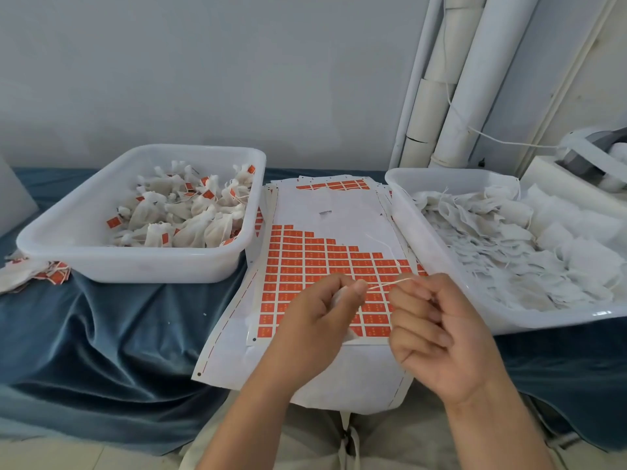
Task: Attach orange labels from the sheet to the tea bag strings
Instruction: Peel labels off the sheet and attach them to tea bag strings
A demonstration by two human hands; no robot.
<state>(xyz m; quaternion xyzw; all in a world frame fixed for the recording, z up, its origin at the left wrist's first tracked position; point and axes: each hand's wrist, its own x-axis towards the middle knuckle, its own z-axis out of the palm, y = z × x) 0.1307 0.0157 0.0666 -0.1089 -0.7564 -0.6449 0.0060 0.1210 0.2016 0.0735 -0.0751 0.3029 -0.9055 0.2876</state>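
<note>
Both hands hover over the near half of the sheet (339,205). The left hand (322,313) is curled round a white tea bag (339,297), its grip clamped, with thumb and forefinger pinching where the string (390,283) leaves the bag. The right hand (437,334) pinches the string's far end, its other fingers curled in. The string is taut between the two grips. Its long axis runs left-right across the sheet, rising slightly toward the right hand. It sits just above the orange labels (305,262), and I cannot tell if it touches them. The label block lies directly under and just beyond both grips, stepped at its far edge where rows are used up. The right hand is nearer the free end, so judging from this it is the one to drop down and peel a label while the left keeps the bag. Each label carries pale marks too small to read, and no brand is visible. Left of the sheet is a bin (142,266) of tagged bags (190,212). Right of the sheet is a bin (441,173) of untagged bags (492,239). Blue cloth (101,334) lies under the sheet.
</note>
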